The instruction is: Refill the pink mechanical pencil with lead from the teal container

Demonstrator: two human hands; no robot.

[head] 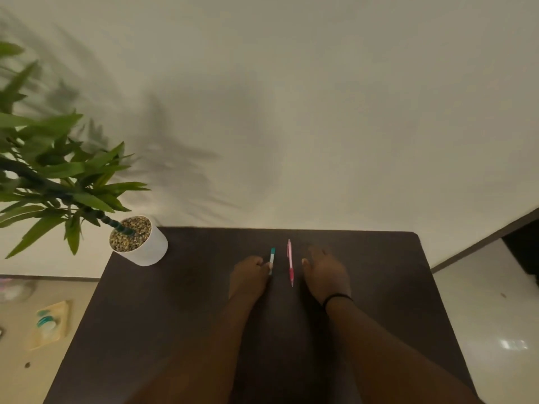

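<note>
A dark brown table (175, 330) fills the lower view, set against a pale wall. At its far left corner stands a white pot (145, 252) topped with pebbles, holding a leafy green plant (55, 176). The left hand (249, 275) rests on the table with its fingers curled, their tips touching the teal lead container (272, 260); whether they grip it I cannot tell. The right hand (325, 275) lies flat and open, just beside the pink mechanical pencil (290, 262), which lies near the container, roughly parallel, apart from it.
</note>
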